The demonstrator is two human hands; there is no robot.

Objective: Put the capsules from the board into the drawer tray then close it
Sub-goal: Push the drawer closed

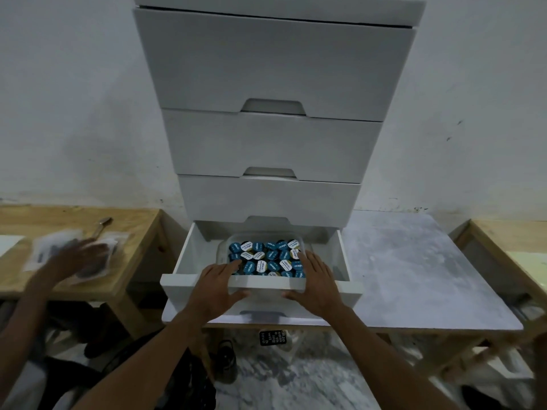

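Observation:
The bottom drawer (pixel 183 255) of a white drawer unit stands pulled out. Inside it a clear tray (pixel 222 245) holds several capsules (pixel 268 257) with blue and white lids, packed in rows. My left hand (pixel 217 287) lies flat on the drawer's front edge at the left, fingers spread and reaching over the rim. My right hand (pixel 316 284) rests the same way at the right, fingertips near the capsules. Neither hand holds anything. The board (pixel 414 261), a grey mottled sheet under the unit, shows no capsules.
Three upper drawers (pixel 272 143) are closed. On a wooden table (pixel 133 232) at the left, another person's blurred hand (pixel 74 255) moves over plastic bags, with a spoon (pixel 102 226) behind. A second wooden table (pixel 509 235) stands at the right. Dark items lie on the floor below.

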